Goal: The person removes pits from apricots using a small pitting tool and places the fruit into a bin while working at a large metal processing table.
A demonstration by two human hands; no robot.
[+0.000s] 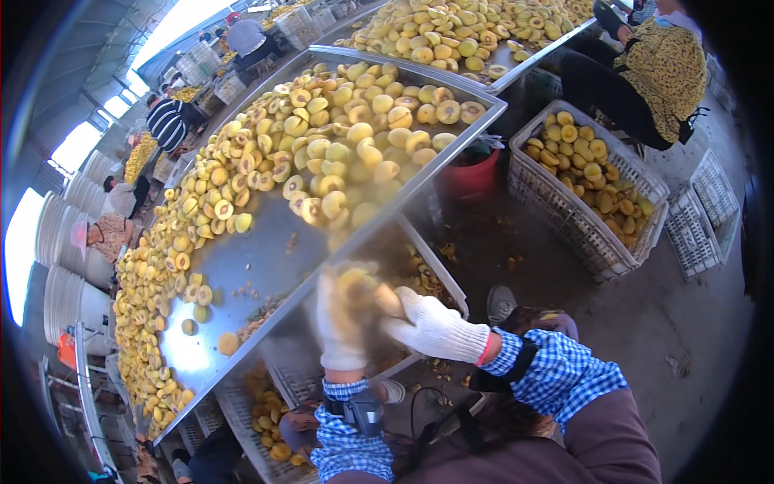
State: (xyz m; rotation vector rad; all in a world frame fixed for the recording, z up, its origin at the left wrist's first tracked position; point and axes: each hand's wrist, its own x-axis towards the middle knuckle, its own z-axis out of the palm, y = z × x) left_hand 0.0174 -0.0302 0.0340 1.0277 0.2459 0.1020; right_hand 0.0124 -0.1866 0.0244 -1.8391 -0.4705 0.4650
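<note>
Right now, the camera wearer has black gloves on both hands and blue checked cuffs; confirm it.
No, the glove color is wrong: the head view shows white gloves on the left hand and right hand. The blue checked cuffs are right.

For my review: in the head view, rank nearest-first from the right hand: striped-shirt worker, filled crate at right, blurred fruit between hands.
1. Blurred fruit: left of the right hand.
2. Filled crate: upper right.
3. Striped-shirt worker: far upper left.

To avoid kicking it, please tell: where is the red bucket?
In the head view, right of centre, the red bucket sits between the metal table and the fruit crate.
</note>
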